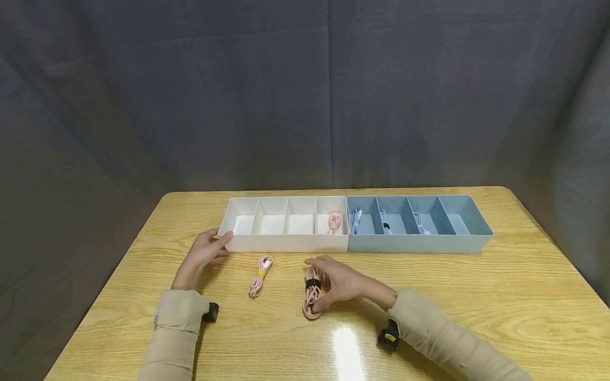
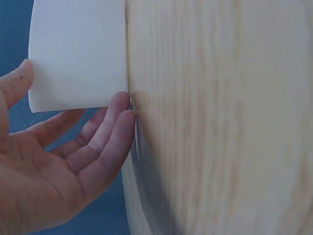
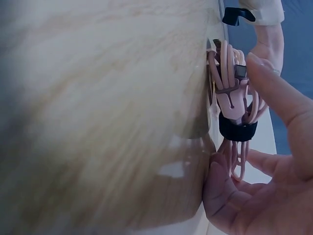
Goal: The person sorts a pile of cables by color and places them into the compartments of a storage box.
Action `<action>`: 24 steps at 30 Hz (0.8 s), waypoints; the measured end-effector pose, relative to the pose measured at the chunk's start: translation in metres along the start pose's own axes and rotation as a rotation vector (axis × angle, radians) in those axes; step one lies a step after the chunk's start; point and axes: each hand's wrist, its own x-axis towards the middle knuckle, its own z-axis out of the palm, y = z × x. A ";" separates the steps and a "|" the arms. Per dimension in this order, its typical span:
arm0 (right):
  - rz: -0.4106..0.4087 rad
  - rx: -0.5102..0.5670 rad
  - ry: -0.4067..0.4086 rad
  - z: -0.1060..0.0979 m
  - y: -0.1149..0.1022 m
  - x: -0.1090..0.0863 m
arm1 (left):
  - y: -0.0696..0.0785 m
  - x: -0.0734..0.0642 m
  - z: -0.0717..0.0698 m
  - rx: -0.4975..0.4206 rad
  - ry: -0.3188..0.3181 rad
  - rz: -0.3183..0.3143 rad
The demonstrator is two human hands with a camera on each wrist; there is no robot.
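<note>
1. Left hand [image 1: 204, 250], spread wide, touches the left corner of the white tray [image 1: 286, 243], some fingertips hidden
2. Right hand [image 1: 344, 280], wide, spans the black-strapped pink cable [image 1: 310, 297] on the table [image 1: 257, 338], partly covering it; contact unclear

Only small, illegible dark lettering [image 1: 155, 321] on the left sleeve [image 1: 174, 333]

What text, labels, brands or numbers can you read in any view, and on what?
No legible text anywhere.
Left sleeve: small dark mark near the cuff, possibly lettering, too small to read.
Black device at the right wrist: yellow patch, nothing readable on it.
White tray, blue tray: no writing visible.
Black-strapped pink cable, yellow-tied pink cable: no readable marking.
</note>
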 end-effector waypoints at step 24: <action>0.053 -0.004 0.052 -0.001 -0.001 0.002 | -0.003 0.003 0.000 0.002 0.002 -0.002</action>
